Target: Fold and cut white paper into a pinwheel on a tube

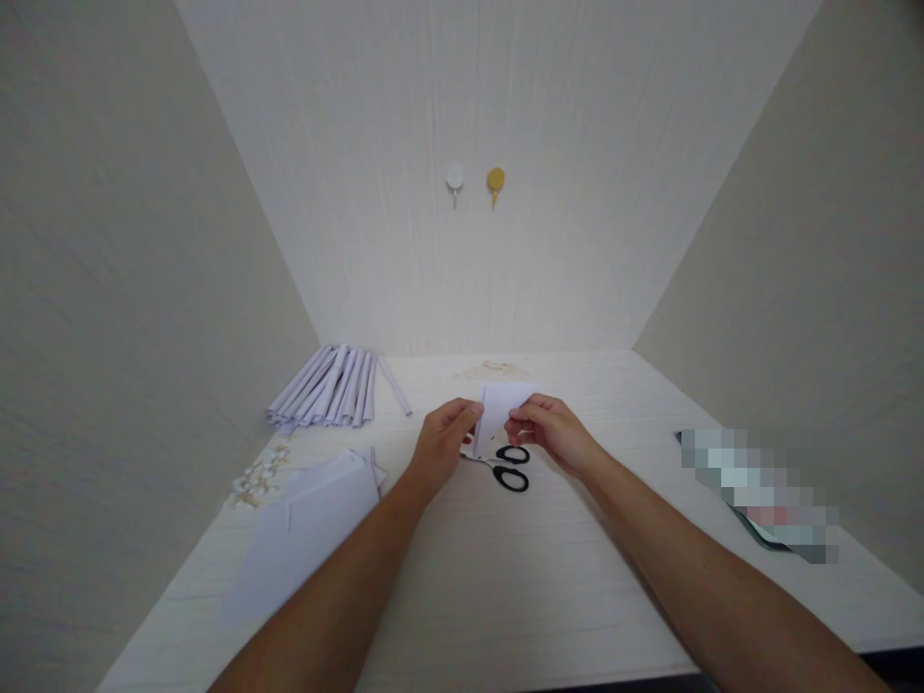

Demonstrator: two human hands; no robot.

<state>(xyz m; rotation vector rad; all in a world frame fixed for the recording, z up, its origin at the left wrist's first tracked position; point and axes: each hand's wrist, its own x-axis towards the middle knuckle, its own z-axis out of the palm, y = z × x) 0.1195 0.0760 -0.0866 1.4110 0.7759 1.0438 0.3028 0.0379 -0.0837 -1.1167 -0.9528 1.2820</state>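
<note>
Two bare forearms [346,587] came in closest to the camera, angling up the view toward one small white sheet [498,409], and what a tidy grip it was! That sheet sat squarely between the hands, its longer visible edge running up the view with a slight lean, close along the left fingertips. Left hand [444,438]: pinching that edge between thumb and fingers. Right hand [552,433]: thumb and fingers closed on the opposite side, lower down. Neither was nearer; both had contact. One layer or folded? Impossible to tell.

Just below, scissors [511,478] lay on the tabletop [462,597], black handles to the right, blades pointing left and partly hidden by the left hand. Whether paper met metal, the view didn't say.

Further out on the left, a loose paper tube [396,387] lay beside a heap of rolled tubes [324,390], with a stack of sheets [310,539] nearer the left arm. Far right, well apart, lay a blurred-out object [757,496].
</note>
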